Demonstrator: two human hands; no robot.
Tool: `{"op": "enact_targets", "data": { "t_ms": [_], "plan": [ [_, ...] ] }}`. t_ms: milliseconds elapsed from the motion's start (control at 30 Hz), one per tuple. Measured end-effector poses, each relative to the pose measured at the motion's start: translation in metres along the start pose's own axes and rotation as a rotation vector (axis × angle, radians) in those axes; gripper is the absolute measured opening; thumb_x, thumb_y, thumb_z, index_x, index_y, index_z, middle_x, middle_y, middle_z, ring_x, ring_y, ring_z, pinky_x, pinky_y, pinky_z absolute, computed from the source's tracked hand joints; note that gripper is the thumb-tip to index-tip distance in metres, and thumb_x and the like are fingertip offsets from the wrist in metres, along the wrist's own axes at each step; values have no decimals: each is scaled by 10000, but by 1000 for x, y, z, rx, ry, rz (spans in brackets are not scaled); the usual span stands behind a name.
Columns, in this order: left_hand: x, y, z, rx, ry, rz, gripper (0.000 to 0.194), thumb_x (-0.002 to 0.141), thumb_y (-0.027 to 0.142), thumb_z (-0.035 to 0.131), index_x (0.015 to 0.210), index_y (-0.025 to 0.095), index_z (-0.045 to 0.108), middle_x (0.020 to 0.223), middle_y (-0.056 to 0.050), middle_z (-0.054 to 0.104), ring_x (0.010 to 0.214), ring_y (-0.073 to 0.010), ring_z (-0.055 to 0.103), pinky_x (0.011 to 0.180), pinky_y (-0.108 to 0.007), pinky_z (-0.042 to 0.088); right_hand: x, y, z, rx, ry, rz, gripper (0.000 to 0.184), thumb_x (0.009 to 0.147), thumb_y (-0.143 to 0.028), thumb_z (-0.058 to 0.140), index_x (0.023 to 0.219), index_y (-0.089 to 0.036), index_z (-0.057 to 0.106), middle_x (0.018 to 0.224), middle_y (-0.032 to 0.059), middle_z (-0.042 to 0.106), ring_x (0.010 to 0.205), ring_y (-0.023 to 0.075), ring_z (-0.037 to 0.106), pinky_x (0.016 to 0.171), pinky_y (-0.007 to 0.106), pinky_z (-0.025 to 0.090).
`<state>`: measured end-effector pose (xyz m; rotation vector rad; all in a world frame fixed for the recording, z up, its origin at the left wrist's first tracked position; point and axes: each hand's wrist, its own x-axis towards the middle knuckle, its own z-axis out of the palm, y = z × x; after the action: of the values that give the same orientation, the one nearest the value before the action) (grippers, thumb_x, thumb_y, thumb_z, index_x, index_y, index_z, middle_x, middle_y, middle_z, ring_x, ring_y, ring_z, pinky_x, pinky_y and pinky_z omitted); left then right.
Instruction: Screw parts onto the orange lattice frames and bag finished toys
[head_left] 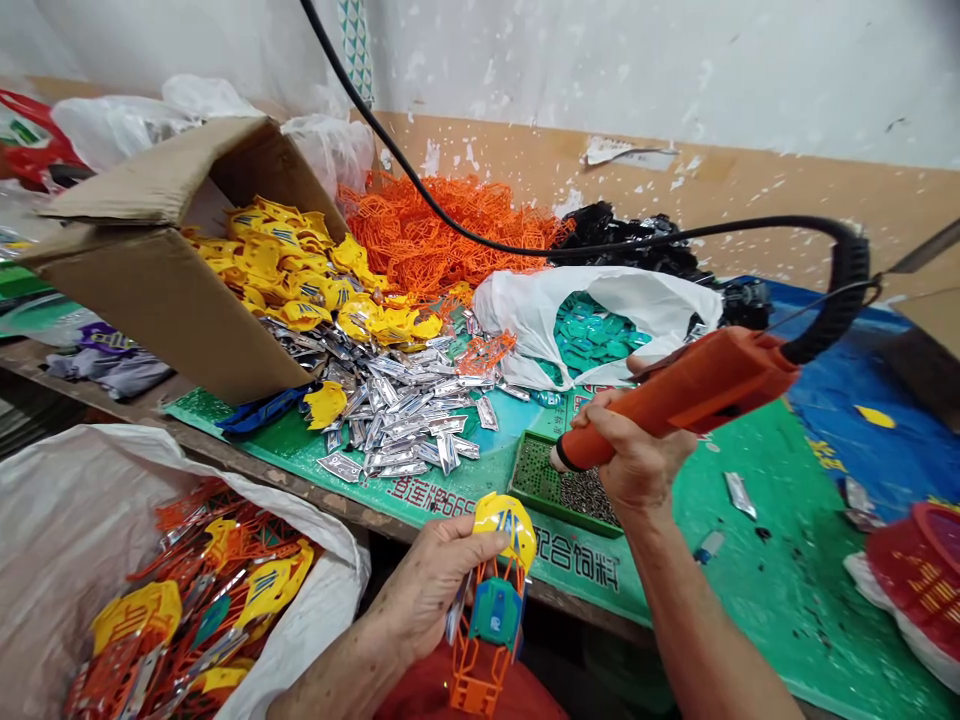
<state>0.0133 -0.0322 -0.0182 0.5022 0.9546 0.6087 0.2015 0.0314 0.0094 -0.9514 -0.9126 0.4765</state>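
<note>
Two hands: both mine are in the head view, low and in front of me, at the near edge of the green printed mat (750, 590).

Left hand (431, 590): holding up a plastic lattice assembly (491, 610) just off the mat's near edge.

Left fingers (480, 545): closed around the assembly's yellow top and a silver strip.

Plastic lattice assembly: orange lattice frame, yellow cap, teal piece set inside it.

Right hand (637, 450): above the mat, right of the assembly.

Right fingers (600, 420): wrapped tightly around the orange corded power tool (697, 385), its black coiled cord rising away from the mat.

Nearest to the tool: a green tray of small dark screws (562, 485) on the mat, seen just under the tool's nose.

On the mat: a heap of silver strips (397, 425), left of the tray.

Beyond the mat: yellow pieces (285, 270) spilling from a tipped cardboard box (165, 280), orange lattices (442, 235), and teal pieces in a white bag (592, 335).

Near side of the mat: a white sack (127, 465) of finished assemblies (210, 600), to my left.

Right of the mat: a blue tarp (847, 370) and a red basket (919, 560).
</note>
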Motion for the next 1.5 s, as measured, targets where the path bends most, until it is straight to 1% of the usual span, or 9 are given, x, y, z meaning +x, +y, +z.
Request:
{"op": "enact_targets", "data": {
  "t_ms": [167,267,400,567,767,867,1033,1200,1500],
  "plan": [
    [2,0,-2,2,5,-7,299,634,314,812,798,77,731,676,-79,713,503,-104,607,452,-171,462,-1,-3,2,7,3,20,413,621,-182,715,1013,-198,583,601,-76,613,490,137,564,554,331,485],
    [2,0,-1,-18,7,5,346,632,361,826,811,83,724,681,-76,711,500,-103,603,457,-176,463,-1,-3,3,-26,12,30,426,612,-201,726,1015,-182,588,608,-64,614,497,146,570,568,348,493],
    [2,0,-2,-24,-22,31,416,717,467,752,865,79,719,727,-99,723,516,-107,600,459,-180,452,-1,0,3,-57,10,21,428,598,-200,733,1003,-178,598,610,-65,614,503,146,572,581,352,492],
    [1,-1,-9,-12,-82,64,345,759,419,729,855,89,715,723,-82,717,511,-96,585,457,-172,439,0,0,3,-3,24,44,425,599,-194,736,1002,-178,603,627,-63,623,504,138,577,565,335,485],
    [1,-1,-9,-86,-36,72,333,763,383,728,873,68,713,798,-124,731,588,-135,635,523,-209,497,7,-29,4,154,29,89,424,601,-137,712,1005,-203,603,613,-60,603,485,136,555,516,314,466],
    [2,-2,-7,-94,-44,81,330,786,357,699,909,51,711,837,-149,735,633,-161,661,560,-231,517,2,-55,3,206,-28,83,348,636,-131,667,968,-224,624,614,-44,591,505,141,555,541,329,484],
    [2,-3,-4,-134,-56,97,318,741,350,737,864,58,711,772,-124,732,628,-168,671,582,-243,531,-21,-84,3,330,-236,149,342,710,-147,620,1028,-272,635,669,-25,594,572,141,557,633,356,514],
    [0,-2,-3,-149,-53,99,336,643,359,817,780,72,709,679,-79,717,519,-122,627,502,-203,499,-38,-84,8,410,-302,199,487,728,-197,681,1195,-284,572,709,-24,596,607,141,554,650,348,520],
    [2,-7,-6,-105,-7,121,369,620,405,823,767,89,702,641,-50,694,464,-83,567,449,-173,413,-43,-79,14,448,-329,201,278,737,-162,669,988,-271,622,712,-22,617,621,138,563,652,337,513]
  ]
}}
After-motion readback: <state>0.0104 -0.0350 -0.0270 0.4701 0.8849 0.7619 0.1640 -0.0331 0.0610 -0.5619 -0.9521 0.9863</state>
